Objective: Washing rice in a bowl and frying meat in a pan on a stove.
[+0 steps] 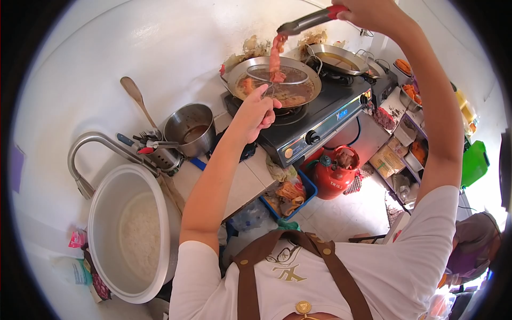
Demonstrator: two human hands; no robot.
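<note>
Over the round metal frying pan [318, 86], my right hand [368, 14] holds metal tongs [312, 20] with red grips high up. The tongs pinch a long reddish strip of meat [275, 58], whose lower end reaches a wire-mesh strainer [295, 74]. My left hand [258, 114] grips the strainer's handle, mostly hidden by my fingers, and keeps the strainer above the pan. One finger of that hand points forward. Brown oil [288, 91] lies in the pan, with orange-brown pieces in it. The pan sits on a black gas stove [276, 138].
Another pan [338, 60] with oil stands farther right. Left of the stove are a steel pot [192, 128] and a utensil holder [168, 160]. A large white tub [160, 240] stands beneath the faucet [100, 138]. A red gas cylinder [334, 180] is below. Another person [474, 244] is behind right.
</note>
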